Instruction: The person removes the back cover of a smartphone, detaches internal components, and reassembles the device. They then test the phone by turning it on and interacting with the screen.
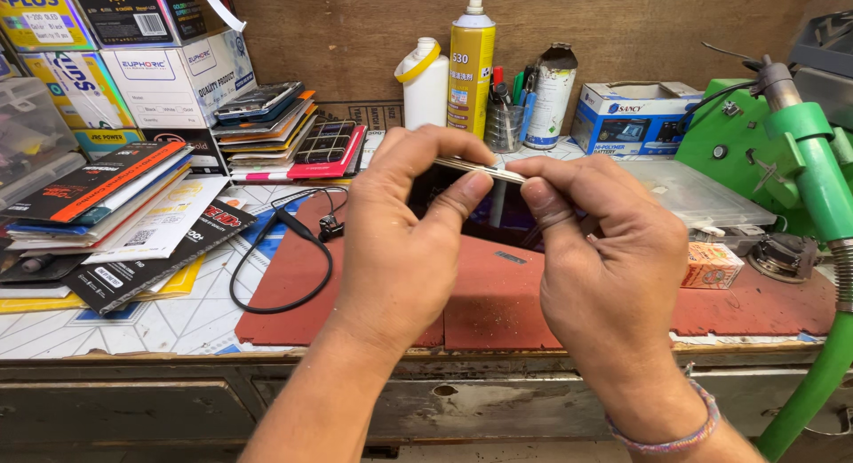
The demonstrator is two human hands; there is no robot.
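My left hand (404, 236) and my right hand (604, 250) together hold a thin, flat phone-like device (484, 201) edge-on above a red mat (498, 294). Only its silvery top edge and a dark face between the hands show. Left thumb and fingers pinch the top edge from the left. My right thumb and fingers grip the right end. A braided band (666, 436) circles my right wrist.
Stacks of flat packages (115, 205) and boxes (169, 72) fill the left. A black cable (284, 250) loops on the mat. Bottles and a yellow spray can (471, 67) stand at the back. A green machine (782, 152) with a hose is at the right.
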